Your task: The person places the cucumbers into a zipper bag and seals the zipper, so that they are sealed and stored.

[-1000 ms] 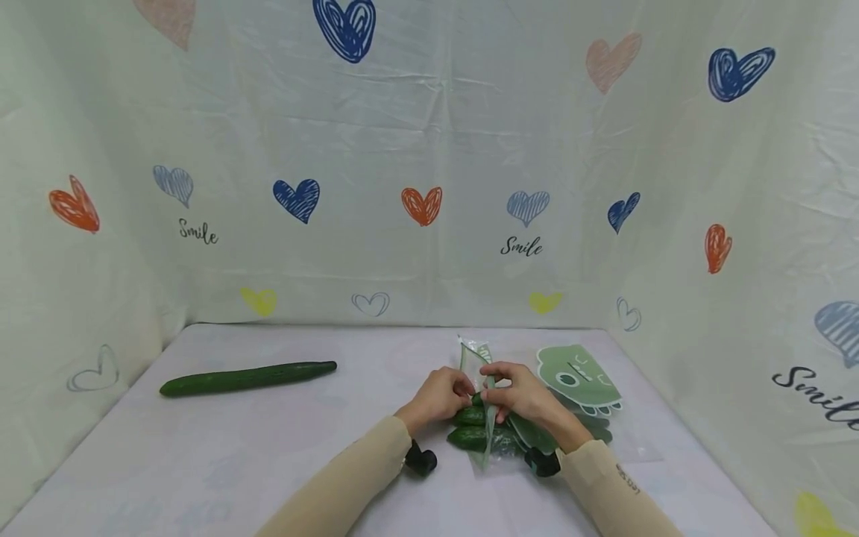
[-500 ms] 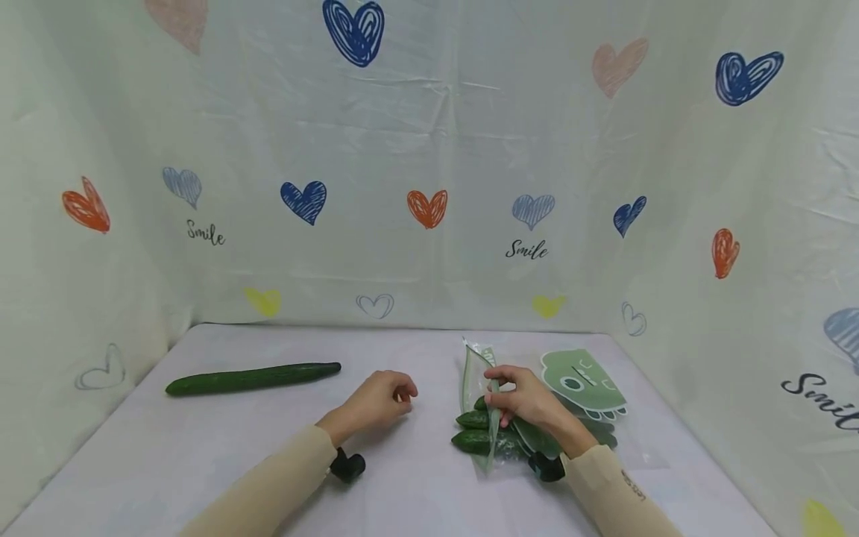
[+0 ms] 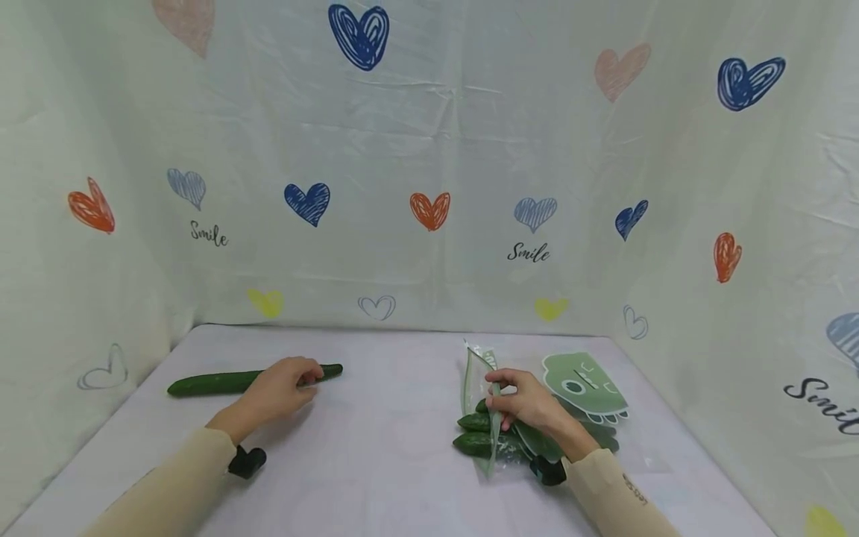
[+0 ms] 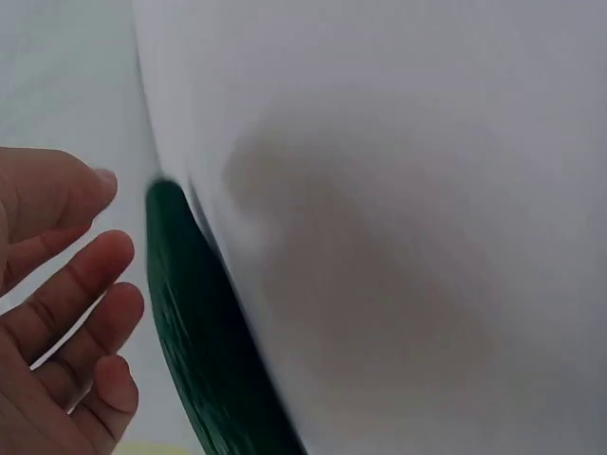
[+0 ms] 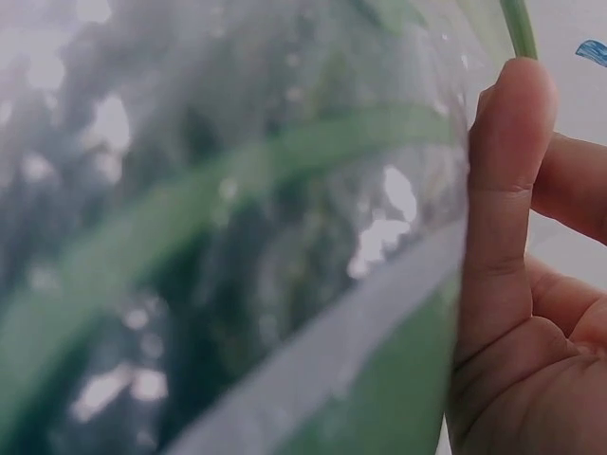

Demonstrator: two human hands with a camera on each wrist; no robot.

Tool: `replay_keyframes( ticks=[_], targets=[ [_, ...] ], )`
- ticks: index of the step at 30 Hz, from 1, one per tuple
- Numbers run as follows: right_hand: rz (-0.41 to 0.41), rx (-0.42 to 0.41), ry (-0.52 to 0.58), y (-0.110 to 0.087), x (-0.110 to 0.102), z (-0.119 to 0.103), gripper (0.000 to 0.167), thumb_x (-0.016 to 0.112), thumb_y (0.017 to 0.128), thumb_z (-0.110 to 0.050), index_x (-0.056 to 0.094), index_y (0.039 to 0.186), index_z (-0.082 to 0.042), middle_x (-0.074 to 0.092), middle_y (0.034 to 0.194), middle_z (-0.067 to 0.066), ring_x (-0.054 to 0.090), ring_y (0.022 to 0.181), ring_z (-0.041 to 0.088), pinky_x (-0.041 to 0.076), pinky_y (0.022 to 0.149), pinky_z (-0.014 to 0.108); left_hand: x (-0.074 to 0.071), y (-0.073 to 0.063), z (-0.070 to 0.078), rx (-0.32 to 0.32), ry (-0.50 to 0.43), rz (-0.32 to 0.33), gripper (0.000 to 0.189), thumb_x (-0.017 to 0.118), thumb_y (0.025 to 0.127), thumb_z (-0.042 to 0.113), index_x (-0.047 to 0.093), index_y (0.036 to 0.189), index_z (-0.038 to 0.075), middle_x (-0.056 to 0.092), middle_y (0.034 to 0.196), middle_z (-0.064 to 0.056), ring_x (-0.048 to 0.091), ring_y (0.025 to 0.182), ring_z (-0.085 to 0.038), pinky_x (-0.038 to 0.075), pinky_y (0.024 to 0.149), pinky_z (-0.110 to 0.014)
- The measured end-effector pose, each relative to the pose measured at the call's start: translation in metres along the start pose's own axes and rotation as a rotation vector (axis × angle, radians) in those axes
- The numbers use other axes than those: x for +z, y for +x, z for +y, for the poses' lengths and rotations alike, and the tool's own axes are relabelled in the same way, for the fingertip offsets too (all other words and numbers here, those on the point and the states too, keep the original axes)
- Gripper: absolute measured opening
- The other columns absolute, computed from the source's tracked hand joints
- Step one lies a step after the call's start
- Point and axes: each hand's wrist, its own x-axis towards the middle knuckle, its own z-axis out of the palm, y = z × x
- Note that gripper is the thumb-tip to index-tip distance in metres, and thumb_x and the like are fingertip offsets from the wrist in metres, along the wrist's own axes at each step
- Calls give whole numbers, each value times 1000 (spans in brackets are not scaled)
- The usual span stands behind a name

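Note:
A long dark green cucumber (image 3: 215,384) lies on the table at the left. My left hand (image 3: 280,389) overlaps its right half in the head view, holding nothing. In the left wrist view the loosely bent fingers (image 4: 95,275) are just beside the cucumber (image 4: 204,332), with a gap between. At the right, my right hand (image 3: 530,404) pinches the green edge of a clear plastic zip bag (image 3: 580,380) with a green cartoon print. Several shorter cucumbers (image 3: 473,445) lie inside, their tips showing at the bag's gaping mouth. The bag (image 5: 332,237) fills most of the right wrist view.
A pale cloth covers the table (image 3: 382,447). Behind it hangs a whitish curtain (image 3: 376,261) printed with hearts and the word Smile. Dark wrist cameras (image 3: 247,462) sit at both cuffs.
My left hand has left the bag's mouth and swung left across the table to the long cucumber. My right hand has kept its pinch on the bag's edge.

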Motion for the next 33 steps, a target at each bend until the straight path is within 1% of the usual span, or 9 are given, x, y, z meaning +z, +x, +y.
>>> replay_keyframes(
  ticks=[2,5,8,10,13,17,22,28,33],
  targets=[
    [0,-2,-3,0,0,0,51,68,85,-3,47,130,11,47,110,23,55,46,19,52,48,38,-6,-4,-15,14,25,31,21,72,81,8,67,101,8,62,92,1,55,87,-19,46,78,-42],
    [-2,0,-5,-1,0,0,52,68,85,-4,47,130,11,48,110,23,55,46,19,52,48,38,-13,-11,-32,38,68,82,21,75,79,8,68,98,9,63,92,0,56,90,-24,46,80,-46],
    [-4,1,-2,-2,0,1,52,68,85,-4,47,130,12,48,110,23,55,46,19,52,48,38,-19,-17,-44,32,96,125,23,78,76,10,68,97,9,64,95,-4,55,95,-31,43,83,-51],
    [-3,-1,-1,-2,0,1,52,68,85,-3,47,130,12,48,110,23,55,46,19,52,48,38,-23,-20,-51,18,104,137,25,78,76,11,67,98,9,63,96,-6,54,97,-34,41,83,-54],
    [-2,-1,1,-1,0,1,52,68,85,-2,47,130,12,48,110,23,55,46,18,52,48,37,-27,-24,-59,-12,102,131,29,78,76,12,66,102,8,62,99,-10,53,98,-37,39,82,-57],
    [-5,-3,1,0,0,0,52,67,85,-2,46,130,12,48,109,24,55,46,18,52,48,37,-30,-29,-69,-57,126,115,34,76,77,14,65,108,6,61,101,-14,54,97,-39,38,79,-57],
    [-5,-8,-8,0,0,-1,52,68,85,-3,47,129,12,48,109,23,55,46,18,52,48,37,-35,-32,-79,-97,150,91,35,76,78,16,64,108,4,61,100,-17,55,95,-40,37,75,-58],
    [-7,-11,-8,0,1,0,51,68,85,-3,47,129,12,50,107,22,56,46,18,52,48,37,-40,-36,-84,-122,163,74,35,78,77,15,65,108,6,61,97,-15,56,93,-40,35,74,-59],
    [-6,-11,-9,0,0,1,52,68,85,-3,47,130,12,50,108,23,55,46,18,52,47,37,-40,-36,-85,-128,166,62,35,78,77,15,65,108,5,62,102,-18,55,98,-43,35,76,-61]
  ],
)
